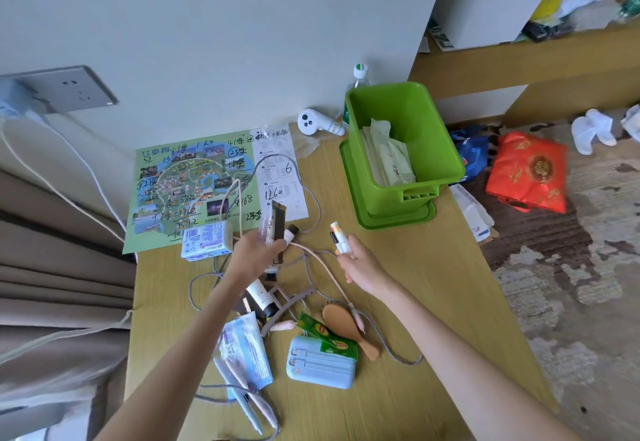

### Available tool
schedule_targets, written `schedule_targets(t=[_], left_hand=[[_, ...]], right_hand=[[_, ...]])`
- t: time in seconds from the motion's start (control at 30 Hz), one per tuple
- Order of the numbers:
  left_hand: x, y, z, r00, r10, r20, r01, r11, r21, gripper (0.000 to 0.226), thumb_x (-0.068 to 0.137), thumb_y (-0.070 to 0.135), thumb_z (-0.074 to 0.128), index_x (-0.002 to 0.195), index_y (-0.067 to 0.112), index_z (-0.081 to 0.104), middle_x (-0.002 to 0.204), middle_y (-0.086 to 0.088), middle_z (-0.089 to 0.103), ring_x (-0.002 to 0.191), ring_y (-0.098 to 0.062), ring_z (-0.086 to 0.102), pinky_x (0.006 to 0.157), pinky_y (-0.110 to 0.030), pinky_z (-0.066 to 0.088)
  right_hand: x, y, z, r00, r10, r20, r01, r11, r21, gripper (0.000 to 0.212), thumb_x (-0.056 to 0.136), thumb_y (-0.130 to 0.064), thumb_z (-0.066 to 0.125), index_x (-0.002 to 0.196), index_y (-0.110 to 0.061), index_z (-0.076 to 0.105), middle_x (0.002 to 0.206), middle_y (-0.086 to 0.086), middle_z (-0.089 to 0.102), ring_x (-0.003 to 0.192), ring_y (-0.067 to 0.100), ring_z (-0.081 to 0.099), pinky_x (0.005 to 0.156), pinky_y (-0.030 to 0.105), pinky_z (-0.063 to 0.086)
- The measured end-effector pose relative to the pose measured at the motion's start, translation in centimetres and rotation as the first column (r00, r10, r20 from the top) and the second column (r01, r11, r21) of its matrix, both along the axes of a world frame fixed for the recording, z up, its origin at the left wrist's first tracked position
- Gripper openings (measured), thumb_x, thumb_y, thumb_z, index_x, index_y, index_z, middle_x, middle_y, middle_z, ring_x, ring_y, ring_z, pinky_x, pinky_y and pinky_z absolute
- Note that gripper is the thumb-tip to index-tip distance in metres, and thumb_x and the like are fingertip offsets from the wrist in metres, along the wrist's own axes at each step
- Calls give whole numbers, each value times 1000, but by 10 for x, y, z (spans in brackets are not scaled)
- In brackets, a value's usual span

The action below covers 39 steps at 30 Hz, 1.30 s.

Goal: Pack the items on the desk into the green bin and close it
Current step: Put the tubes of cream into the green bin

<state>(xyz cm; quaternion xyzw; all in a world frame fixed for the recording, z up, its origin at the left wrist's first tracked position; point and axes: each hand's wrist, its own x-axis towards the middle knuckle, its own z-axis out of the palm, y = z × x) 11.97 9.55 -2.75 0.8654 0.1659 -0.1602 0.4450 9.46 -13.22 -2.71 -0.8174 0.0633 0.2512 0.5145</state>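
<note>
Bin (pixel 398 108), bright green plastic, stands open on its lid (pixel 398 221), packets (pixel 394 160) inside.

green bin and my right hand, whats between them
Head view: only bare desk and the lid under the bin. The right hand holds small sticks.

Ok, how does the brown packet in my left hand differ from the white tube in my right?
The flat brown packet is longer and dark; the small white tube is shorter, round and pale. The packet stands nearly upright; the tube leans left. Both are held off the desk.
</note>
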Motion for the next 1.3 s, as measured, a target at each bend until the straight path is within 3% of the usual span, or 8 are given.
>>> schedule_targets(t=[0.23,0.37,0.47,0.7,0.77,1.0,1.13,1.3], left_hand=[[-17,62,1,968,245,-53,-248,967,-56,40,82,34,74,84,1,51,78,-15,56,70,-21,49,61,-33,38],[-28,79,-7,935,345,-81,-351,934,-74,38,81,30,74,74,13,41,69,-13,56,59,-14,47,53,-26,35],[-34,87,-12,923,377,-84,-381,924,-42,48,79,30,77,64,17,33,51,3,36,35,-1,25,36,-15,22],[-38,89,-20,923,367,-112,-373,927,-31,50,78,35,77,66,19,32,56,8,30,42,-4,23,40,-18,22],[-35,87,-18,926,361,-109,-366,930,-35,50,79,36,76,65,18,32,55,6,32,42,-5,24,41,-19,22],[3,62,14,940,340,-38,-342,934,-105,43,82,34,74,74,16,36,65,-1,40,57,-15,37,53,-27,30],[39,32,42,965,260,42,-254,961,-109,45,84,33,72,71,17,31,61,4,33,51,-11,30,49,-25,25],[83,-9,75,979,151,140,-130,980,-151,43,84,32,71,71,17,34,48,14,45,45,-2,36,46,-16,30]], right_hand=[[33,58,-16,870,406,280,-284,876,-389,15,96,-33,55,96,-18,55,63,-8,47,51,10,43,45,27,28],[55,89,-20,708,648,282,-400,696,-596,27,87,-22,68,111,-16,57,88,3,66,76,23,63,65,38,52],[64,103,-26,601,758,254,-422,571,-704,32,85,-6,66,114,-12,55,96,6,66,81,25,64,68,34,49],[65,102,-37,474,862,183,-410,399,-820,30,90,1,57,119,-8,55,105,7,64,85,22,65,73,34,53],[66,97,-35,484,855,186,-399,405,-823,26,93,0,54,118,-8,55,102,6,63,81,20,63,72,34,52],[92,63,15,657,676,333,-292,636,-714,29,93,-25,62,116,-9,57,98,1,64,70,14,57,62,25,50],[118,22,62,714,506,484,-77,744,-664,27,91,-35,64,103,-13,58,79,-5,61,52,7,50,43,18,35],[157,-59,105,724,365,585,133,759,-638,23,92,-41,60,96,-21,50,75,-7,55,53,14,49,43,26,31]])
